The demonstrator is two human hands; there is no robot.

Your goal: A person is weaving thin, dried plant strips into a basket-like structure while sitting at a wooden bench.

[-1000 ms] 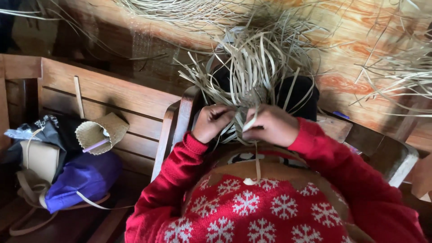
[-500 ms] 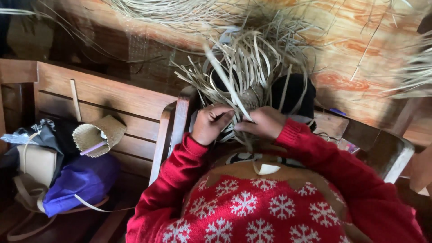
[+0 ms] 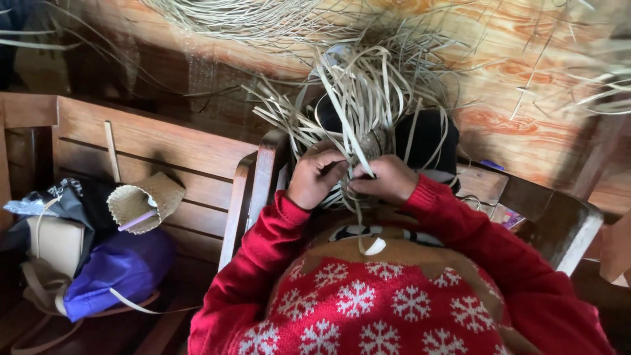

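Looking down, we see first the wooden bench (image 3: 151,141) on our left side, and the wooden chair (image 3: 565,227) in which we sit. Pale loose straw (image 3: 217,16) lies spread on the floor beyond. At the left end of the bench rest a purple bag (image 3: 112,269), a beige bag (image 3: 56,243) and a small woven cone (image 3: 141,200) with a thin stick in it.

The half-woven bundle of strips (image 3: 365,98) stands in our lap, directly in front of the chest, and its free ends fan upward and outward. Our left hand (image 3: 315,174) is closed around the woven base on its left side. Our right hand (image 3: 388,179) pinches one single strip (image 3: 360,172) between thumb and fingers, and this strip runs down to a curled end near the sweater.

We judge that the strips are very light, thin and flexible, but also dry, so they may crack or split if they are bent sharply. It seems best to hold them near the woven part, where they are tight, and not at the loose tips.

The woven base itself is mostly covered by our hands, so its shape is hard to see. A dark object (image 3: 427,135) behind the bundle is only partly visible.
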